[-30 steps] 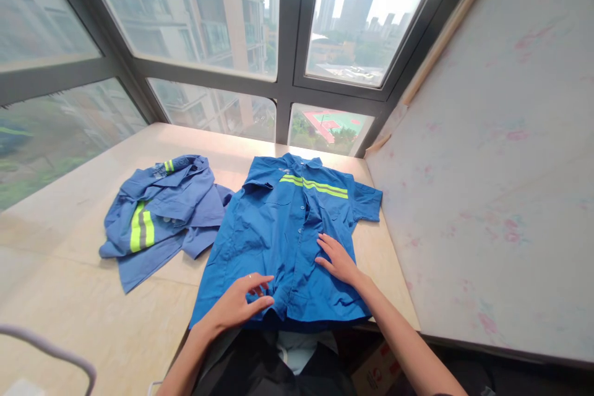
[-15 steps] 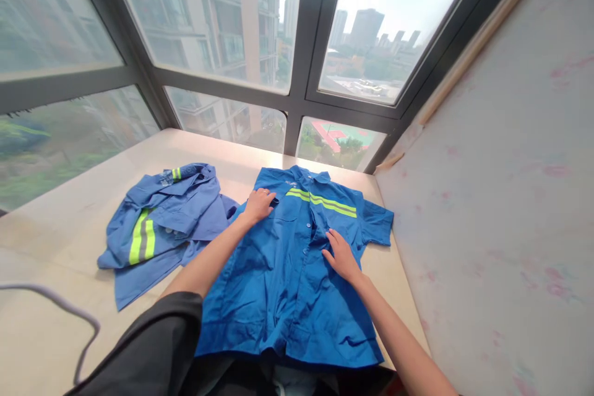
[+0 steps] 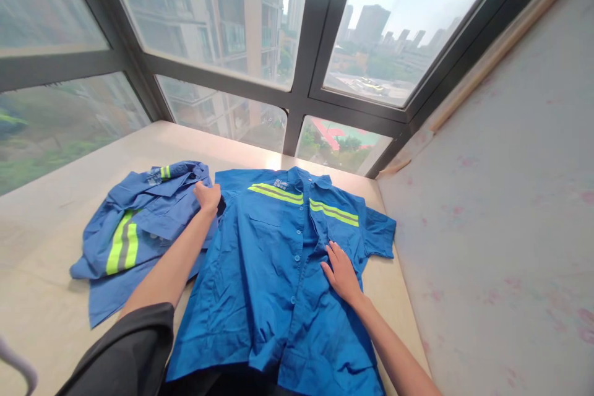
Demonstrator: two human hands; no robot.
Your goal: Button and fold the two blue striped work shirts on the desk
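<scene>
Right hand (image 3: 342,272) open, flat on blue shirt (image 3: 273,253), likely bracing it; left hand (image 3: 207,197) seems pinching sleeve (image 3: 232,180), grip partly hidden.

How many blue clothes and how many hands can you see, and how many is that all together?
Blue clothes: 2 (the spread-out shirt and the crumpled garment)
Hands: 2 (the left hand and the right hand)
Total: 4
</scene>
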